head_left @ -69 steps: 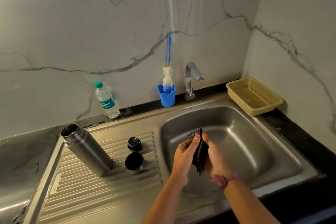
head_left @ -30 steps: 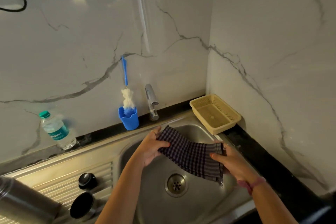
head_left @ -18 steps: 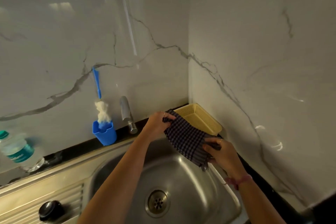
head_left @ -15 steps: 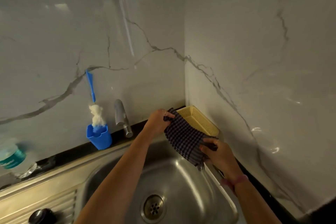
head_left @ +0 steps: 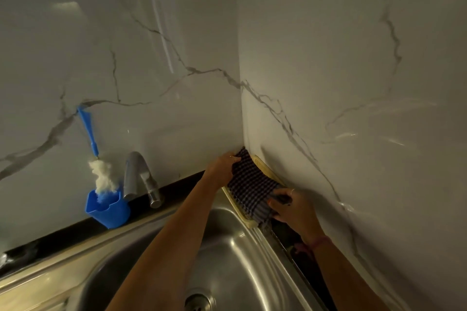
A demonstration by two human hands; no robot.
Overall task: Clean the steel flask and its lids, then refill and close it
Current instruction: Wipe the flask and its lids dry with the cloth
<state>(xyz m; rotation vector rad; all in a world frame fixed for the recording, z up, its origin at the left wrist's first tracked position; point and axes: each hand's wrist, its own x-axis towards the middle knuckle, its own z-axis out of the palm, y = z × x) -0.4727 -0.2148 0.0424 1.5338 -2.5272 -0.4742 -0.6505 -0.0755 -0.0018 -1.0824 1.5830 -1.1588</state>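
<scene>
A dark checked cloth (head_left: 251, 185) lies spread over the yellow basket (head_left: 265, 168) in the corner at the right of the sink. My left hand (head_left: 221, 165) grips the cloth's far edge. My right hand (head_left: 293, 207) grips its near edge, close to the right wall. The steel flask and its lids are out of view to the left.
A steel sink basin (head_left: 235, 265) with a drain (head_left: 199, 302) lies below my arms. A tap (head_left: 141, 175) stands at the back. Left of it, a blue cup (head_left: 108, 208) holds a bottle brush (head_left: 101, 174). Marble walls meet in the corner.
The cloth went from wrung over the sink to unfolded, then carried right and spread over the yellow basket. The view swung right, so the flask, lids and water bottle left the frame.
</scene>
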